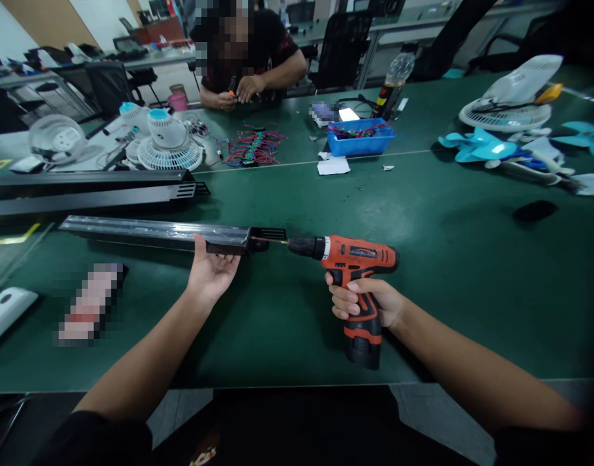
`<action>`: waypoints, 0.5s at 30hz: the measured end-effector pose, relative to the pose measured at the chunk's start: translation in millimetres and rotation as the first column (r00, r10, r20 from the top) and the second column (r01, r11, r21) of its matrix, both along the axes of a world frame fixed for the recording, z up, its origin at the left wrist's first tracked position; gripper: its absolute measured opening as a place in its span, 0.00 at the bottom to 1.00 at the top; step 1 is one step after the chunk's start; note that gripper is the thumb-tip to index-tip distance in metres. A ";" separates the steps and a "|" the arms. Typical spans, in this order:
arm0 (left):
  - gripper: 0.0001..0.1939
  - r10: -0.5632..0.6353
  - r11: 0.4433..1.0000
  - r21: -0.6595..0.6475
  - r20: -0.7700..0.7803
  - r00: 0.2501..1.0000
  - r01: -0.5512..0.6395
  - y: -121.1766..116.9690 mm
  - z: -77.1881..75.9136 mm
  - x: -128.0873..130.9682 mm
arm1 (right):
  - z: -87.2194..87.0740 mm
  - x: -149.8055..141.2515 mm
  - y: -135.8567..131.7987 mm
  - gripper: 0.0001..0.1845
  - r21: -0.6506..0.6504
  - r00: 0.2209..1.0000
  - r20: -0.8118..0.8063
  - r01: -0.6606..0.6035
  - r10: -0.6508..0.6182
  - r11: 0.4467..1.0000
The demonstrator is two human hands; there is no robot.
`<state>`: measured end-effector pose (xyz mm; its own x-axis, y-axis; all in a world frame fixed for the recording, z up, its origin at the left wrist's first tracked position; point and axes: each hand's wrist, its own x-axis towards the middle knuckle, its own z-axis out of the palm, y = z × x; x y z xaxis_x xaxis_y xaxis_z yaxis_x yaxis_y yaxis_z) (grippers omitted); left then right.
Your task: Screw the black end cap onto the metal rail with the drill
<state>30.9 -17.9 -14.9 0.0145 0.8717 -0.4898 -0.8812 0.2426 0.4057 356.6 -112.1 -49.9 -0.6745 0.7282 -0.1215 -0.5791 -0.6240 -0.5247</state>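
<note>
In my right hand (362, 299) is an orange and black cordless drill (360, 254), its handle wrapped by my fingers and its chuck pointing left. A thin bit (276, 241) runs from the chuck to the right end of a long dark metal bar (156, 232). Whether the bit enters a hole there cannot be made out. My left hand (213, 275) grips the bar near that same end from below, thumb on the near side. Slots show on the bar's dark end bracket (270, 233).
Two more long dark bars (107, 194) lie behind at left. A blurred phone (93, 301) is near my left arm. Farther back are fan parts (168, 139), wired boards (255, 145), a blue bin (360, 137), a bottle (394, 81) and blue fan blades (479, 145). Another person sits opposite.
</note>
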 end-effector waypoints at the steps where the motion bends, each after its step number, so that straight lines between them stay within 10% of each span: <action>1: 0.33 0.006 1.000 -0.005 -0.015 1.000 -0.006 -0.3 1.1 0.7 | -0.1 0.0 0.0 0.14 0.000 1.000 -0.006 0.001 -0.001 1.000; 15: 0.31 0.014 1.000 -0.017 -0.024 1.000 -0.014 -0.3 3.9 2.1 | 1.1 -1.3 -0.4 0.14 0.002 1.000 -0.012 0.007 -0.007 1.000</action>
